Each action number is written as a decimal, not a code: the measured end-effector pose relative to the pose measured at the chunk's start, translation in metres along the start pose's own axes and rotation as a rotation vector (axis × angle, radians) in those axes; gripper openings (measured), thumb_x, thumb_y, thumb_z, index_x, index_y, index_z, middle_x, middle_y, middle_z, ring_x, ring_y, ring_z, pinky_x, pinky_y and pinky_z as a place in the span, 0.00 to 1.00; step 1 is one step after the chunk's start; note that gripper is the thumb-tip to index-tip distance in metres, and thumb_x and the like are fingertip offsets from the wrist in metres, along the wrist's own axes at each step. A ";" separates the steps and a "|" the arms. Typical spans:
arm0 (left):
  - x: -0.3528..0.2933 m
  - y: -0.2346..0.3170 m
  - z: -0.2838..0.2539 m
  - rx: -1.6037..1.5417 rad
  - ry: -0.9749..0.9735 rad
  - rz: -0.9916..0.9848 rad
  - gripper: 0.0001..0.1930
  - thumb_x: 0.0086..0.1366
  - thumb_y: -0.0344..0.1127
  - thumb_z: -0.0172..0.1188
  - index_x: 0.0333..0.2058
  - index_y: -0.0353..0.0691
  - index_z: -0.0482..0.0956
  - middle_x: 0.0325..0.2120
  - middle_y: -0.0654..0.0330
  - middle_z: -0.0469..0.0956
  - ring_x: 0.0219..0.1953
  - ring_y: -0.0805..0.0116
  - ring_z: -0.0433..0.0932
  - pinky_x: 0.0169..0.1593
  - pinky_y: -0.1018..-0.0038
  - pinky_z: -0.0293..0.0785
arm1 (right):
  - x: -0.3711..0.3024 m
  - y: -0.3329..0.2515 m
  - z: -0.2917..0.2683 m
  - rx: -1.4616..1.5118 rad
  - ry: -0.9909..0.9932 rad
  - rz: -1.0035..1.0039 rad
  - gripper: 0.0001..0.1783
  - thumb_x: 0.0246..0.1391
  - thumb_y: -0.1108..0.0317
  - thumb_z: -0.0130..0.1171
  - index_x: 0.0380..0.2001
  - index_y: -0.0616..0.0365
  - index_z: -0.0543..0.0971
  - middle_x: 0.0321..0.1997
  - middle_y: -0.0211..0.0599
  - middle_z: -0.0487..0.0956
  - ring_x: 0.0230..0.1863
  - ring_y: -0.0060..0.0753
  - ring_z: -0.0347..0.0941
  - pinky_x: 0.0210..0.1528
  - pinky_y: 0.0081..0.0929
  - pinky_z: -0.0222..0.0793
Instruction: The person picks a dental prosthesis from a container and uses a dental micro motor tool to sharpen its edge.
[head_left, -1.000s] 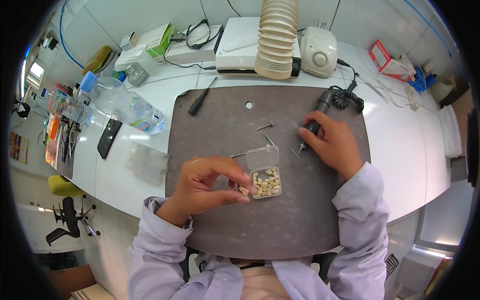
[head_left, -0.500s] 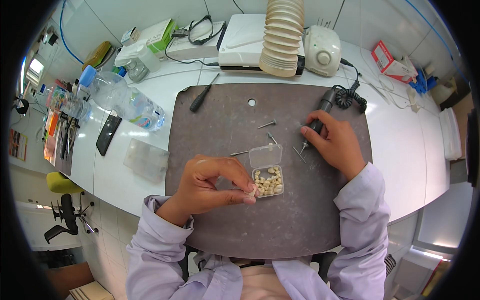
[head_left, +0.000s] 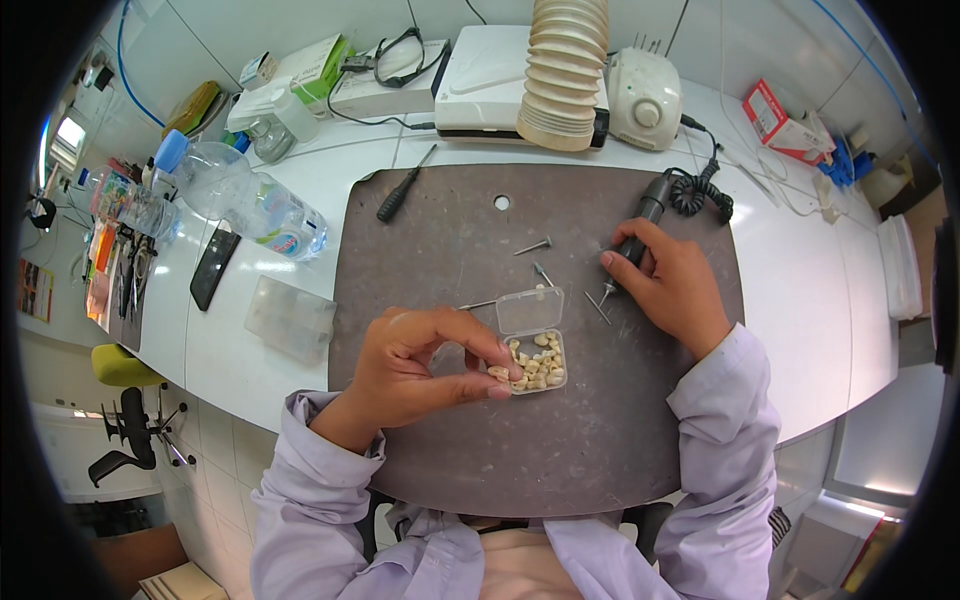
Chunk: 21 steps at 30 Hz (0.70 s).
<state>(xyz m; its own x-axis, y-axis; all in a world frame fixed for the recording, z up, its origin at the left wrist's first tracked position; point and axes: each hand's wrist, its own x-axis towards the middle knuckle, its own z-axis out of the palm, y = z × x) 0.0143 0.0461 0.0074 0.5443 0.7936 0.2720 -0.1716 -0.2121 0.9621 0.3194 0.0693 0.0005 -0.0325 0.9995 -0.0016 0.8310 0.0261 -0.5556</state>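
Movement since the earlier frame is slight: the piece (head_left: pixel 499 373) is turned a little btwn the L fingertips; R hand (head_left: pixel 665 275) and drill (head_left: pixel 648 208) hold approx. the same spot.

Grip: L hand (head_left: pixel 415 365) has thumb and index clamped on the piece, just beside the box (head_left: pixel 565 362) at its L edge. R fingers are wrapped round the drill, bit (head_left: pixel 607 291) pointing down nr the mat (head_left: pixel 560 450), well apart from the piece. Whether the bit spins: cannot tell.

Handling, insp.'s opinion: pinch should stay firm but light, as so small a piece probably slips easily. Rec. turning it w/ thumb alone, viewing each face, and keeping it low over the box so a drop lands inside. Bit best kept clear of L fingers meanwhile; R wrist steady.

Containers: box is clear, lid (head_left: pixel 530 316) swung back onto the mat, approx. flat. Contents: cream pcs (head_left: pixel 545 372), loose and jumbled; count N/A, partly behind L fingertips. Frosted case (head_left: pixel 290 318), L of mat, appears closed; contents cannot be made out. Bottle (head_left: pixel 285 225) lies tilted behind it, clear w/ blue cap (head_left: pixel 171 151); fill level not legible.
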 end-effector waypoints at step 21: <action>0.002 -0.006 -0.003 0.070 -0.028 0.107 0.14 0.50 0.13 0.76 0.32 0.37 0.86 0.35 0.49 0.87 0.41 0.59 0.88 0.44 0.69 0.86 | 0.000 -0.002 -0.001 -0.014 -0.010 -0.003 0.17 0.61 0.50 0.68 0.46 0.48 0.82 0.19 0.36 0.78 0.22 0.40 0.78 0.26 0.39 0.67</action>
<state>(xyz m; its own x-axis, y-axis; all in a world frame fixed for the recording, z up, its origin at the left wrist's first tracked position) 0.0140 0.0512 0.0018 0.5488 0.7483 0.3726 -0.1723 -0.3349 0.9264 0.3183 0.0692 0.0019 -0.0402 0.9992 -0.0086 0.8387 0.0291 -0.5438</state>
